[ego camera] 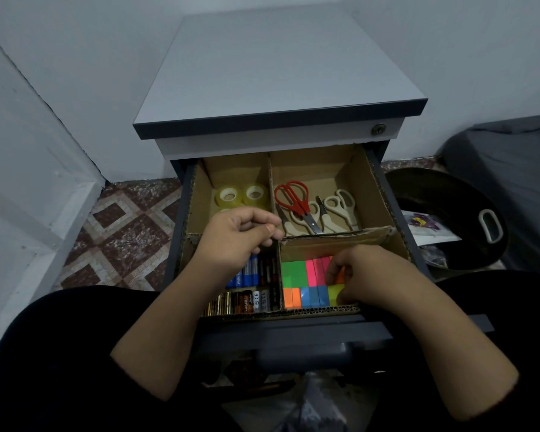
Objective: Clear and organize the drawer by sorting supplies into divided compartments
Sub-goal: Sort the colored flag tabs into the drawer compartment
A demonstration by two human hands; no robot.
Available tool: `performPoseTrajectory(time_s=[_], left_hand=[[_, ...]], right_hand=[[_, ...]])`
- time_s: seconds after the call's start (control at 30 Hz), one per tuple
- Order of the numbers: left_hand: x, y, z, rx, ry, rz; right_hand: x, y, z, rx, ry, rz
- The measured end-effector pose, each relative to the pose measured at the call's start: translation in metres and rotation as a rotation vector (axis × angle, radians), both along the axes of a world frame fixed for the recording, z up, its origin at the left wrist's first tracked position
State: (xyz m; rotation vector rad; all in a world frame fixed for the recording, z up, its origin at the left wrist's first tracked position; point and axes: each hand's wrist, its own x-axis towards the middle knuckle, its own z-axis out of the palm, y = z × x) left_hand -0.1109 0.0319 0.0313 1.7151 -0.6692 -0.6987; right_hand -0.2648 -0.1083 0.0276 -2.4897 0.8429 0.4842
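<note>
drawer (387, 194): open, cardboard divider makes four compartments. I'm looking straight down into it.
far left: clear tape rolls (242, 194), upright on their flat faces.
far right: scissors (312, 208), one red-handled pair, the rest cream-handled, blades pointing near.
near left: batteries (250, 288), packed in rows, long axes running near-far.
near right: sticky note pads (306, 283), green, pink, orange, blue, yellow blocks set side by side.
right hand (365, 275): down in the near-right compartment, fingers curled onto the yellow and orange pads at the right end of the rows. Pinch or just a push, I can't tell; fingertips are hidden.
left hand (240, 235): over the cross of the divider, fingers curled in, thumb meeting fingertips. Whatever it holds, if anything, isn't visible.
key relation: the pads lie directly under the right fingers, to the left of the palm. Right hand is nearer by far.
next, my read: seat the last pads flush against the row.
</note>
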Motion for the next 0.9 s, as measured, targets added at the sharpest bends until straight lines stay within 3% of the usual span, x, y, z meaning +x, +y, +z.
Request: performPoseTrajectory(time_s=[0.9], left_hand=[[-0.0009, -0.0006, 0.0004, 0.001, 0.009, 0.005]], right_hand=[[0.0009, -0.0008, -0.0020, -0.055, -0.006, 0.014]])
